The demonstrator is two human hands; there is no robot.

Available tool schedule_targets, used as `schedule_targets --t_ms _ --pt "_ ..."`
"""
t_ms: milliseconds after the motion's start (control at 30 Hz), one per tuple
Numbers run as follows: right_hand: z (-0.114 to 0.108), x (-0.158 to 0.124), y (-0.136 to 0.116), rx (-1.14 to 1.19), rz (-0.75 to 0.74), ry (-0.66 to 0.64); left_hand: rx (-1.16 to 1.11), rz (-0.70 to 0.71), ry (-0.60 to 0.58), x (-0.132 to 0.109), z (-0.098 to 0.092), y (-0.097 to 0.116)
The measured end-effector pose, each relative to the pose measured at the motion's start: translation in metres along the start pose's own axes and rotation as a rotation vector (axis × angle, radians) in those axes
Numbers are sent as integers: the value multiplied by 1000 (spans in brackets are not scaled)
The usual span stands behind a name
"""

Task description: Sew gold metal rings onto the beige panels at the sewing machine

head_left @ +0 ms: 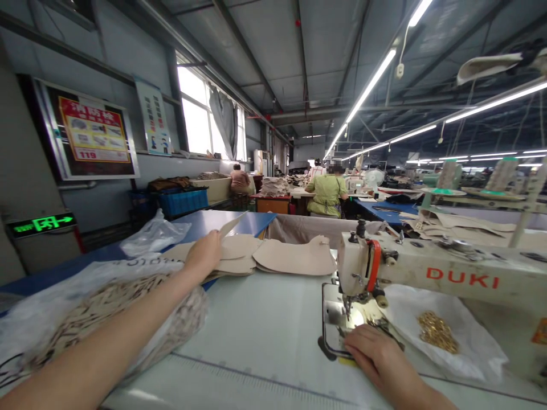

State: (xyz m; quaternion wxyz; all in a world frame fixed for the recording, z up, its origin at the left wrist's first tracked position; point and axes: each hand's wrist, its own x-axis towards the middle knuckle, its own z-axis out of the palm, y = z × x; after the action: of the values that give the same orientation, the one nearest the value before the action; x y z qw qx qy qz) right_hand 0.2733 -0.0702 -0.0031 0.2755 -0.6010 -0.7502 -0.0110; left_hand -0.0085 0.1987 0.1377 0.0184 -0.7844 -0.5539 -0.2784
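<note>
My left hand [205, 251] reaches across to the far side of the table, its fingers closed on the edge of a thin beige panel [232, 225] that tilts up. Beneath it lies a pile of similar curved panels [235, 250], with another stack [294, 256] beside it. My right hand [376, 348] rests at the front of the sewing machine [361, 265], fingers bent together by the lit needle plate [337, 316]. What those fingertips hold, if anything, is hidden. The needle and presser foot [348, 307] stand just beyond them.
A plastic bag of small beige pieces [106, 307] lies under my left forearm. Gold-coloured metal parts [436, 331] sit on white plastic [478, 353] below the machine arm. A ruler strip [256, 378] runs along the table's front. A co-worker in green [328, 192] sits ahead.
</note>
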Motion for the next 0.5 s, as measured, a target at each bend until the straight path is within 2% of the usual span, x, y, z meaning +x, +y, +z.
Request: schedule_targets --t_ms 100,167,233,300,400,500 --pt "-3 1 -3 -9 -16 -5 60 52 -33 -35 -7 24" --pt "-3 2 -1 -16 -28 -21 142 160 -110 -73 -3 45" --pt "0 0 2 -34 -28 -35 233 328 -210 -120 8 65" --pt "6 -4 6 -51 -5 -14 282 508 -283 -169 28 80" --pt "17 -12 5 -37 -6 88 329 791 -167 -225 62 90" --pt "24 -14 -8 -54 -85 89 341 884 -22 -249 84 95"
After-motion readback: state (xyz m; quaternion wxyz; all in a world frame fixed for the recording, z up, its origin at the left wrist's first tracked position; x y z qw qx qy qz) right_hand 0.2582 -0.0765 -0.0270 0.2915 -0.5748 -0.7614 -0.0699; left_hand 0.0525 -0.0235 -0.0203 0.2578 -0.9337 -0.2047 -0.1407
